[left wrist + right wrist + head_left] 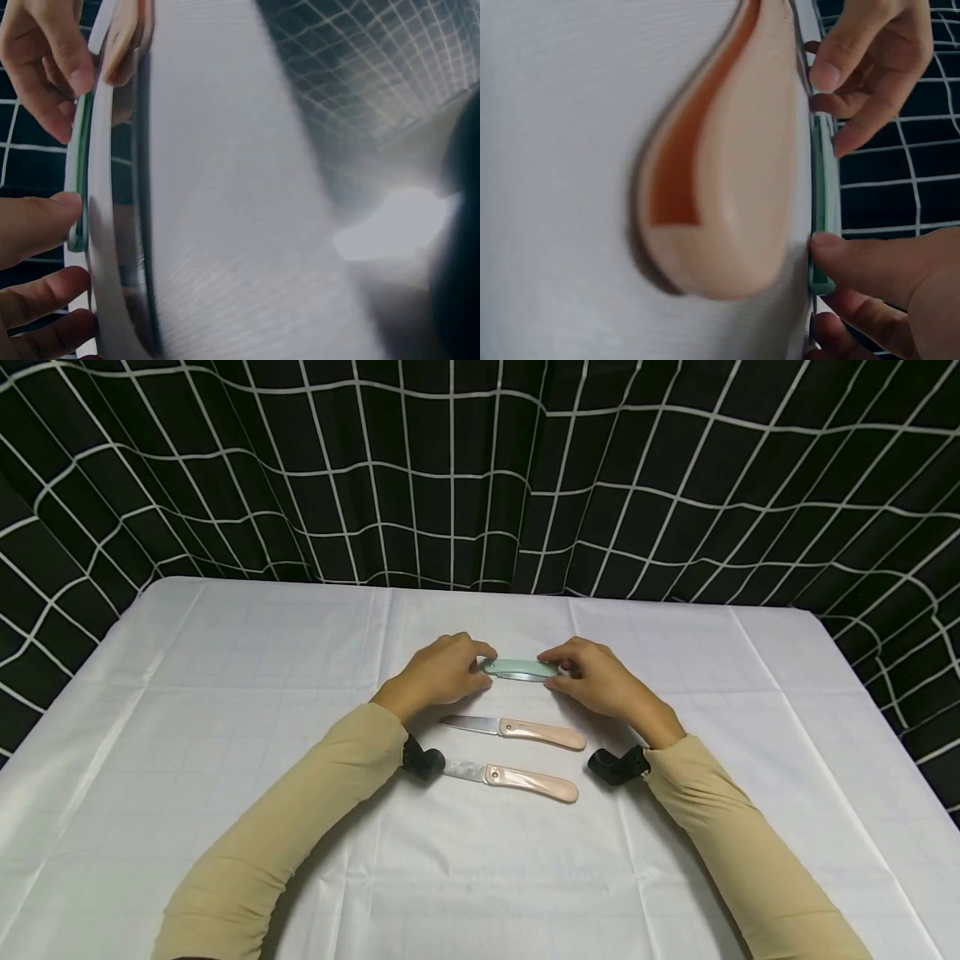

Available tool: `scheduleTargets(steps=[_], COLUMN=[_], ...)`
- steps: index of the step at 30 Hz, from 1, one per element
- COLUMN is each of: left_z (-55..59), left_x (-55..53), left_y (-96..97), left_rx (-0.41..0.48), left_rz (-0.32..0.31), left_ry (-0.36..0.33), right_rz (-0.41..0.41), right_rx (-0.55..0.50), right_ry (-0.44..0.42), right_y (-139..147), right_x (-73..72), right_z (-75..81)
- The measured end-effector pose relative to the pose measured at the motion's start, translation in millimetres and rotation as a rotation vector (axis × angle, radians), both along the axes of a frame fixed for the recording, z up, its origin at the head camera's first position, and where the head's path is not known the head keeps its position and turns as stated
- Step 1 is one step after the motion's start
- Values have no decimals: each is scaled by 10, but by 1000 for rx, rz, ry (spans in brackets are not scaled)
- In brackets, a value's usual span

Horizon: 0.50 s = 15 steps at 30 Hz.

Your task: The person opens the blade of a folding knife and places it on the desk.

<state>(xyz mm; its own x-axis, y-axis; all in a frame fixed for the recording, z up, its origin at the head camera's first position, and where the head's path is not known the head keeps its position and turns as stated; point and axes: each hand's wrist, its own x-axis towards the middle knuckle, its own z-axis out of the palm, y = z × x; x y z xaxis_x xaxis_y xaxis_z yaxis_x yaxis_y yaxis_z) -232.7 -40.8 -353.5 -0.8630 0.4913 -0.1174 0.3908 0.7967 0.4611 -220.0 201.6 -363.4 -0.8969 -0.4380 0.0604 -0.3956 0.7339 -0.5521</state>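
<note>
A folding knife with a mint green handle (517, 667) lies crosswise between both hands, its silver blade edge showing along the near side, folded against the handle. At its left end, my left hand (441, 670) pinches it between thumb and fingers. My right hand (597, 678) grips the other end likewise; in the right wrist view its thumb (870, 259) presses the green handle (825, 187). Nearer the body lie two unfolded knives with pink handles, an upper one (543, 733) and a lower one (531, 782), blades pointing left. The left wrist camera partly hides the lower blade.
A white cloth (480, 877) with creases covers the table. Behind it hangs a black curtain (420, 502) with a white grid. Black wrist cameras stick out below both sleeves, close to the pink-handled knives.
</note>
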Motion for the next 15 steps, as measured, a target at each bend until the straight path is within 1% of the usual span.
scheduleTargets(steps=[3,5,15], left_z=[-3,-9,-51], left_x=[8,7,-4], left_y=[13,17,34], left_rx=[-2,3,-5], left_rz=[-6,1,17], left_ry=[9,10,35], right_rz=[8,13,16], right_rx=[12,17,4], right_ry=[2,4,-10], right_y=[-14,-20,-42], right_x=[9,11,16], right_z=[2,2,-8])
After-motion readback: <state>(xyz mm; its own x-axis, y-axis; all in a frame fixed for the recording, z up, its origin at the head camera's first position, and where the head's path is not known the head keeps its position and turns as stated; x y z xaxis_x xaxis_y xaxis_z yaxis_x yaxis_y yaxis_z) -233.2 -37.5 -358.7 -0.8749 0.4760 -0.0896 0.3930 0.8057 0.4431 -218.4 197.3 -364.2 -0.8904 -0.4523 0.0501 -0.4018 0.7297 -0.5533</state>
